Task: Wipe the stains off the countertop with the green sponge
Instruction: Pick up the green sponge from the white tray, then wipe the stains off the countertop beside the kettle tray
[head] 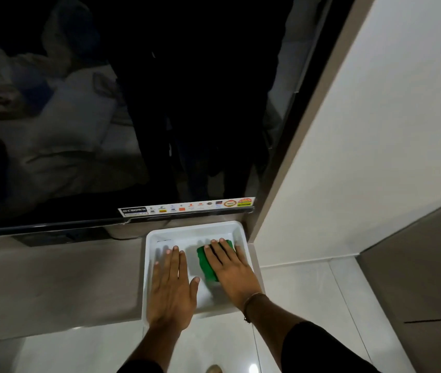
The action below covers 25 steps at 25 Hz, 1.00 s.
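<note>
big dark television screen [133, 103] overhead, label strip [187, 207] along its bottom edge, pale wall panel [362, 130] to the right. below the screen, a grey countertop [52, 278] running left, with a white plastic tray [160, 235] sitting at its right end, hard against the wall corner. no stains made out on the counter in this light.

inside the tray: left hand [172, 286] flat, fingers spread and straight, pressing the tray floor, holding nothing. right hand [234, 270] flat too, fingers extended over the green sponge [207, 265], which lies on the tray floor under the palm; pressed down, not yet curled round it.

step in hand, judging by this: picking up the sponge, wiping not yet begun. next move calls for closing the right fingers round the sponge, lifting clear of the tray wall, then carrying left to the open counter. low screen edge above leaves little headroom; tray rim the only real obstacle.
</note>
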Each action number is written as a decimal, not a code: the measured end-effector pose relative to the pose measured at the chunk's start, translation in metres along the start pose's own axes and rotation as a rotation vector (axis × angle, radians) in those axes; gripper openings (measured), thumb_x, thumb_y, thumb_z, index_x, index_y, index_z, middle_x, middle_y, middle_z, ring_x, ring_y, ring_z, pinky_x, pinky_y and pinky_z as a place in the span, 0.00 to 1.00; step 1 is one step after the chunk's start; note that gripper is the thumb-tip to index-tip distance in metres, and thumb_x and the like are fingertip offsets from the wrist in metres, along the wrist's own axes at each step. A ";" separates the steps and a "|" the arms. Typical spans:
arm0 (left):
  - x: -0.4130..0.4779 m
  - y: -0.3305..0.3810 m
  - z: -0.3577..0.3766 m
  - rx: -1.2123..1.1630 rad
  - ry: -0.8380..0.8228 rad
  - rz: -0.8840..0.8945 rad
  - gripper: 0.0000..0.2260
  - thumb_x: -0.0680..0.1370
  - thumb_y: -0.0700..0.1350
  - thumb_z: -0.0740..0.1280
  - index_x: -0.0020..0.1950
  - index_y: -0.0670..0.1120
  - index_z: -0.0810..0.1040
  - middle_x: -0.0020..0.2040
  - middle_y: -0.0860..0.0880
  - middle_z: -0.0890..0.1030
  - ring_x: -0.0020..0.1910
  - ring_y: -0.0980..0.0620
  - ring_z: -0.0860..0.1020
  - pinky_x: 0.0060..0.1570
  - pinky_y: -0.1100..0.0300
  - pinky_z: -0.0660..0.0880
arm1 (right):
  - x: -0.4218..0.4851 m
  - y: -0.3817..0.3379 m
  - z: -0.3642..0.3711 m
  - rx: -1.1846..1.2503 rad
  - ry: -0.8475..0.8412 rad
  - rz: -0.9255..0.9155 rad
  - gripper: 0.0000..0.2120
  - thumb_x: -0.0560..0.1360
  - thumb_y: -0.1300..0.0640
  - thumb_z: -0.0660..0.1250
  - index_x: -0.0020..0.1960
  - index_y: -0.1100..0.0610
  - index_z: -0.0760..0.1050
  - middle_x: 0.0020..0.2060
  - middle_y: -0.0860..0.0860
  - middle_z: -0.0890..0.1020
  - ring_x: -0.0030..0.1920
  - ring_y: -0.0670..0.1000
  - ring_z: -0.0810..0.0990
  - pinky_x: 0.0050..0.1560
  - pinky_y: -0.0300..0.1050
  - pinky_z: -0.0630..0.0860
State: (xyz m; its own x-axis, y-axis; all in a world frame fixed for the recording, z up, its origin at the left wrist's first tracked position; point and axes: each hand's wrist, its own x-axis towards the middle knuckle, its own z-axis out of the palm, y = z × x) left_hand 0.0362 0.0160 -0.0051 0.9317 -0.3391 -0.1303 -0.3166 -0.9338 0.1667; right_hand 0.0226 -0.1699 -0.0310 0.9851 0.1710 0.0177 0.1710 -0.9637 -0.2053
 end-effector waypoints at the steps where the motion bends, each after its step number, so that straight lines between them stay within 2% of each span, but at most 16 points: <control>1: -0.004 0.008 -0.006 -0.032 0.014 0.014 0.38 0.79 0.63 0.36 0.82 0.40 0.48 0.83 0.40 0.48 0.82 0.41 0.43 0.80 0.38 0.53 | -0.007 0.001 -0.012 -0.001 0.030 0.004 0.43 0.77 0.56 0.74 0.83 0.53 0.50 0.82 0.57 0.61 0.82 0.62 0.56 0.79 0.65 0.50; 2: -0.008 0.017 -0.013 -0.055 0.020 0.032 0.37 0.80 0.63 0.40 0.82 0.41 0.51 0.83 0.40 0.51 0.82 0.40 0.46 0.80 0.37 0.54 | -0.016 0.003 -0.023 -0.003 0.050 0.017 0.44 0.77 0.55 0.75 0.83 0.53 0.50 0.82 0.56 0.62 0.82 0.62 0.56 0.79 0.64 0.50; 4: -0.015 0.049 -0.026 -0.060 0.026 0.102 0.37 0.79 0.64 0.42 0.82 0.41 0.53 0.83 0.41 0.55 0.82 0.40 0.49 0.80 0.37 0.50 | -0.042 0.018 -0.049 -0.016 0.099 0.073 0.45 0.75 0.55 0.77 0.82 0.53 0.52 0.81 0.57 0.63 0.82 0.62 0.58 0.78 0.63 0.50; 6: -0.019 0.092 -0.039 -0.028 0.024 0.201 0.38 0.79 0.65 0.41 0.82 0.41 0.55 0.83 0.41 0.56 0.82 0.40 0.51 0.80 0.43 0.42 | -0.075 0.045 -0.073 -0.030 0.144 0.149 0.43 0.76 0.57 0.76 0.82 0.54 0.55 0.81 0.57 0.65 0.81 0.62 0.60 0.78 0.61 0.51; 8: -0.022 0.145 -0.047 0.005 0.029 0.306 0.39 0.80 0.65 0.39 0.80 0.39 0.60 0.81 0.39 0.60 0.81 0.38 0.56 0.77 0.46 0.40 | -0.117 0.083 -0.091 -0.033 0.203 0.238 0.43 0.74 0.65 0.75 0.82 0.55 0.56 0.80 0.57 0.66 0.81 0.63 0.61 0.78 0.61 0.52; 10: -0.024 0.197 -0.047 0.001 0.056 0.389 0.40 0.81 0.65 0.36 0.80 0.39 0.61 0.81 0.39 0.62 0.80 0.38 0.58 0.76 0.48 0.41 | -0.160 0.123 -0.107 -0.055 0.247 0.320 0.46 0.71 0.68 0.75 0.82 0.55 0.55 0.80 0.57 0.65 0.81 0.63 0.60 0.78 0.61 0.51; 14: -0.036 0.335 -0.036 -0.039 0.068 0.614 0.40 0.81 0.65 0.35 0.79 0.37 0.62 0.80 0.38 0.63 0.79 0.38 0.62 0.75 0.50 0.42 | -0.280 0.225 -0.136 -0.126 0.311 0.500 0.44 0.73 0.69 0.73 0.83 0.56 0.55 0.81 0.57 0.63 0.81 0.63 0.58 0.78 0.60 0.46; 17: -0.048 0.449 -0.021 -0.050 0.076 0.754 0.42 0.81 0.65 0.34 0.78 0.37 0.65 0.79 0.37 0.66 0.78 0.37 0.64 0.75 0.50 0.41 | -0.374 0.294 -0.155 -0.182 0.349 0.635 0.43 0.77 0.68 0.68 0.84 0.54 0.48 0.83 0.56 0.57 0.83 0.63 0.50 0.78 0.59 0.37; 19: -0.058 0.520 -0.008 -0.061 0.095 0.846 0.42 0.81 0.66 0.33 0.79 0.38 0.63 0.79 0.38 0.64 0.78 0.37 0.63 0.75 0.50 0.39 | -0.432 0.331 -0.168 -0.165 0.336 0.734 0.44 0.78 0.69 0.66 0.84 0.54 0.44 0.84 0.55 0.54 0.83 0.62 0.46 0.79 0.60 0.36; 22: -0.076 0.624 0.019 -0.074 0.066 0.987 0.41 0.78 0.67 0.29 0.82 0.43 0.49 0.84 0.43 0.51 0.82 0.43 0.48 0.78 0.48 0.37 | -0.524 0.381 -0.188 -0.173 0.302 0.919 0.43 0.79 0.69 0.65 0.84 0.54 0.43 0.84 0.55 0.52 0.83 0.61 0.44 0.81 0.61 0.40; 23: -0.080 0.656 0.026 -0.063 0.041 1.038 0.40 0.78 0.67 0.30 0.83 0.44 0.47 0.84 0.44 0.48 0.83 0.44 0.45 0.80 0.46 0.39 | -0.553 0.395 -0.195 -0.168 0.294 0.985 0.44 0.79 0.69 0.65 0.84 0.54 0.43 0.84 0.55 0.51 0.83 0.61 0.44 0.81 0.61 0.41; 25: -0.086 0.718 0.039 -0.042 0.045 1.140 0.36 0.81 0.65 0.38 0.83 0.43 0.49 0.84 0.44 0.50 0.83 0.44 0.45 0.80 0.42 0.45 | -0.604 0.424 -0.206 -0.195 0.302 1.104 0.44 0.78 0.69 0.65 0.84 0.54 0.43 0.84 0.55 0.51 0.83 0.61 0.45 0.82 0.61 0.43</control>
State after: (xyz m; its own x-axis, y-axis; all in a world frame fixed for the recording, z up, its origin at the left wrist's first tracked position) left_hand -0.2781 -0.6299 0.0880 0.1119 -0.9819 0.1529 -0.9768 -0.0804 0.1983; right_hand -0.4962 -0.7246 0.0733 0.5601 -0.8127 0.1607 -0.8097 -0.5781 -0.1009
